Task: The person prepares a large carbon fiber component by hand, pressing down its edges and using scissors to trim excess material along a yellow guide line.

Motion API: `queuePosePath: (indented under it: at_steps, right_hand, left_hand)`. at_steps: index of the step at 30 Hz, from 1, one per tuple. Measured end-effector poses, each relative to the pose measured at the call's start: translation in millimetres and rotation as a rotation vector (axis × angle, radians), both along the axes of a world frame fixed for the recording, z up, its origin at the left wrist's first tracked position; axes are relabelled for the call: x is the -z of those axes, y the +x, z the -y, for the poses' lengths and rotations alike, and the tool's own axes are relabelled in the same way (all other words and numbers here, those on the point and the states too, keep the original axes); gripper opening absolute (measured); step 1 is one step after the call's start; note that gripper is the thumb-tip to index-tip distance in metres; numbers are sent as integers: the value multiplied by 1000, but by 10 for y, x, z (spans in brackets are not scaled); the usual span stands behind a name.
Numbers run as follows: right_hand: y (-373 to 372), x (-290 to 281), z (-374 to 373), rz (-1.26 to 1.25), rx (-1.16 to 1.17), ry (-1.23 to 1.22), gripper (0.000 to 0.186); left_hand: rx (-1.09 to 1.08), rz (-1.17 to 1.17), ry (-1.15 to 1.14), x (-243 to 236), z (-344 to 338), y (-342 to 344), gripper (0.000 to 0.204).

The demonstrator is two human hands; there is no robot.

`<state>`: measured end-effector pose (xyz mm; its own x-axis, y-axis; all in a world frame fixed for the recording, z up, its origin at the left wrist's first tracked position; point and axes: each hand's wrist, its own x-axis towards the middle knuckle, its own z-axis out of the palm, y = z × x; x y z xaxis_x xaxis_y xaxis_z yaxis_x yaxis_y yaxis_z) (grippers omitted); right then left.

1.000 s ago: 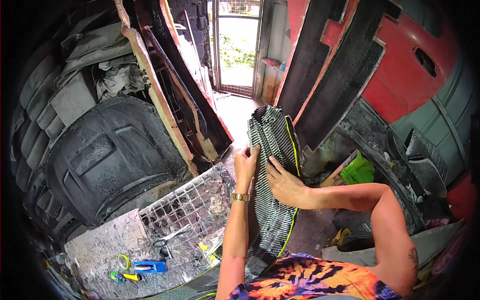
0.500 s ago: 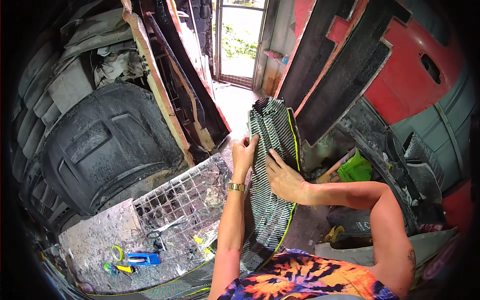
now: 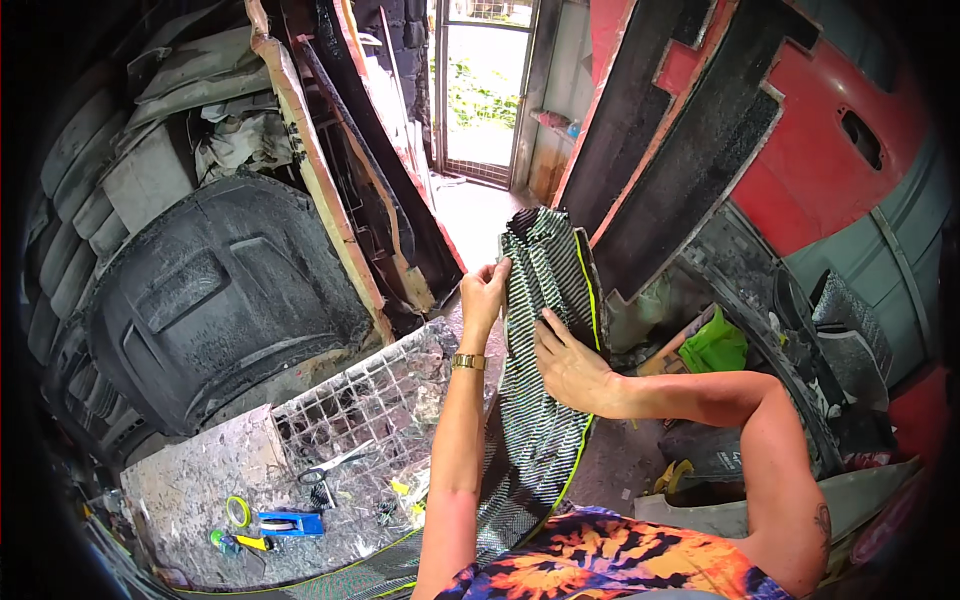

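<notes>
A long piece of black-and-silver woven carbon fibre cloth (image 3: 540,400) with a bright yellow-green edge runs away from me. Its far end lies bunched over a narrow part, and the near end curves left along the bench's front. My left hand (image 3: 484,292), with a gold watch on the wrist, pinches the cloth's left edge near the far end. My right hand (image 3: 575,368) lies flat on top of the cloth, fingers stretched out and slightly apart. The part under the cloth is mostly hidden.
On the bench (image 3: 200,470) at left lie scissors (image 3: 330,467), a yellow-green tape roll (image 3: 238,512) and a blue tape dispenser (image 3: 291,524). A dark car bonnet (image 3: 220,300) leans behind it. Long black panels (image 3: 690,170) stand at the far right, with a green cloth (image 3: 714,342) nearer.
My left hand has shifted slightly along the cloth's left edge, its fingers drawn closer together. The right hand stays flat on the cloth. The whole view has moved a little.
</notes>
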<state>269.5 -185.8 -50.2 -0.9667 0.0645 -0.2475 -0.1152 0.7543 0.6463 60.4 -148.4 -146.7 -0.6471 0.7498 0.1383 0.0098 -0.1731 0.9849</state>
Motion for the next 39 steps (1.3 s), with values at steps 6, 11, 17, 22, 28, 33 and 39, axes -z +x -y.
queuePosePath:
  at_steps: [6, 11, 17, 22, 28, 33, 39]
  right_hand:
    - [19, -1, -4, -12, -2, -16, 46]
    - [-37, 41, -4, -27, -23, -16, 46]
    - [306, -327, -31, -183, -56, -291, 45]
    - [828, -678, -264, -891, 172, -1026, 44]
    - [932, 487, -788, -1281, 845, -1884, 70]
    - [636, 751, -498, -1194, 929, -2285, 95]
    - [705, 1002, -604, -1171, 873, -2365, 101]
  left_hand:
    - [72, 90, -29, 56, -37, -72, 35]
    - [-24, 24, -95, 17, 83, -139, 68]
    - [-248, -402, 64, -436, 985, 524, 47]
    - [-93, -889, -218, 122, 1874, 1007, 43]
    - [77, -1182, -303, -31, 1513, 1160, 58]
    - [20, -1231, -354, 28, 1280, 1042, 66]
    - [29, -1209, -362, 43, 1215, 1055, 68]
